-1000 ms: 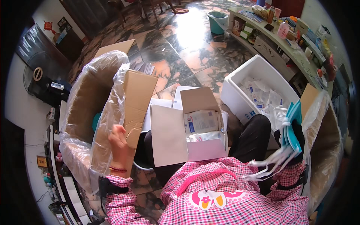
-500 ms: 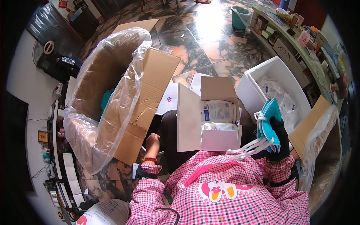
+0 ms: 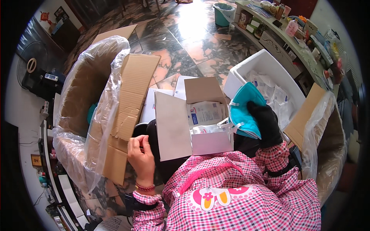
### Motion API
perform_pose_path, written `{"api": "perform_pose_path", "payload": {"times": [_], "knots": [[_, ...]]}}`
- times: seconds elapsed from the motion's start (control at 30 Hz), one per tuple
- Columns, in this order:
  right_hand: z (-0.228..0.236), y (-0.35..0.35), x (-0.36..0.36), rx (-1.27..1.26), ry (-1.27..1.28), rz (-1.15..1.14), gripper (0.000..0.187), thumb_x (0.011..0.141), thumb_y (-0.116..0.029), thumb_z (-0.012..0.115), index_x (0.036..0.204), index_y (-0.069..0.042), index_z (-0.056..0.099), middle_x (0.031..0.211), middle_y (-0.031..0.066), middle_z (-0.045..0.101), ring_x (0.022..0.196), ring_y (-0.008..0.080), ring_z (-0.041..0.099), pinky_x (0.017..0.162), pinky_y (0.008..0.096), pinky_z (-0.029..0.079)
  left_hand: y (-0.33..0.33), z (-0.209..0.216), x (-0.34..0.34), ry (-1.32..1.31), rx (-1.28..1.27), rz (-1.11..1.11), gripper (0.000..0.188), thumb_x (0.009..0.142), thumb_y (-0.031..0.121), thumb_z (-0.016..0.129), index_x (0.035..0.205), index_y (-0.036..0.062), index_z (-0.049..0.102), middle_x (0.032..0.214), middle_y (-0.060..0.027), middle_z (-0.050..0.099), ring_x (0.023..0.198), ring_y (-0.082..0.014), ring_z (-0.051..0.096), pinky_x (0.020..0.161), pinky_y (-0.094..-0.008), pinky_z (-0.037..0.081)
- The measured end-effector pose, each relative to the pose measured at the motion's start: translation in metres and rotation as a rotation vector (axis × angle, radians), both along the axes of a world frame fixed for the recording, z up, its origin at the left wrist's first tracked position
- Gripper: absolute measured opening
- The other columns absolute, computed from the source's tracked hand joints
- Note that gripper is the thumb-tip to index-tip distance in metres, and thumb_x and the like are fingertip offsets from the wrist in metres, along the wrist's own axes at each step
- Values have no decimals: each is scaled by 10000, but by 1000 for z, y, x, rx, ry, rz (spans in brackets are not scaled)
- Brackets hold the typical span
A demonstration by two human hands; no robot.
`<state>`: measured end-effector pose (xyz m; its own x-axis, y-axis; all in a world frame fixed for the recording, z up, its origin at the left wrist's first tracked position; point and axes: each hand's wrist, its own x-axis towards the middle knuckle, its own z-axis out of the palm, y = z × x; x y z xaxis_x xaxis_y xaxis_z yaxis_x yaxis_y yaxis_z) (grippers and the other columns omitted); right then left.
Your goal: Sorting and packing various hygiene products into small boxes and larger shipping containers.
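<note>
My right hand (image 3: 266, 123), in a black glove, grips a small stack of teal face masks (image 3: 246, 109) with white straps. The stack is held up at the right side of an open white carton (image 3: 212, 144), partly in front of the foam box. Inside the carton lie white printed packets (image 3: 207, 113). My left hand (image 3: 142, 158) is bare, with red beads at the wrist. It is raised beside the large box's cardboard flap, fingers curled against the thumb; whether anything small is between them I cannot make out.
On the left stands a large cardboard box (image 3: 133, 88) lined with clear plastic, something teal inside. A white foam box (image 3: 239, 71) with white packets is at right, beside another plastic-lined carton (image 3: 308, 111). A cluttered shelf (image 3: 266, 27) and a teal bin (image 3: 223, 17) stand beyond.
My left hand has come up from low beside my leg. My right hand has turned the masks so their flat faces show and brought them closer to the carton. The whole view has shifted.
</note>
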<state>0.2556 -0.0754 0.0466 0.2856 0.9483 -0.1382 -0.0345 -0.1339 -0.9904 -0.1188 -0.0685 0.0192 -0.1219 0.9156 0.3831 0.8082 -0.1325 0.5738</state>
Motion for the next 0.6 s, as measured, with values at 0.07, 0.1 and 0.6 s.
{"api": "perform_pose_path", "payload": {"times": [0.07, 0.1, 0.6], "knots": [[15, 6, -10, -65, 254, 63, 262, 971, -158, 601, 1141, 32, 657, 1005, 93, 702, 895, 170, 678, 824, 302, 560, -5, 27, 26, -212, 7, -191, 224, 852, 97, 744, 1037, 27, 638, 963, -85, 674, 812, -166, 643, 721, -293, 522], [15, 6, -13, -63, 251, 65, 262, 971, -158, 601, 1141, 32, 657, 1005, 93, 702, 895, 170, 678, 824, 302, 560, 3, 37, 48, -310, 39, -399, 409, 804, 135, 800, 1151, 44, 604, 1049, -97, 689, 926, -200, 670, 811, -316, 525], [20, 1, 86, 129, 21, -80, 338, 975, -229, 596, 1219, 1, 638, 1086, 106, 695, 955, 190, 685, 887, 343, 554, -1, -22, 83, -447, -504, -1056, 194, 1021, 99, 454, 900, -14, 555, 756, -113, 588, 709, -238, 615, 684, -319, 492]]}}
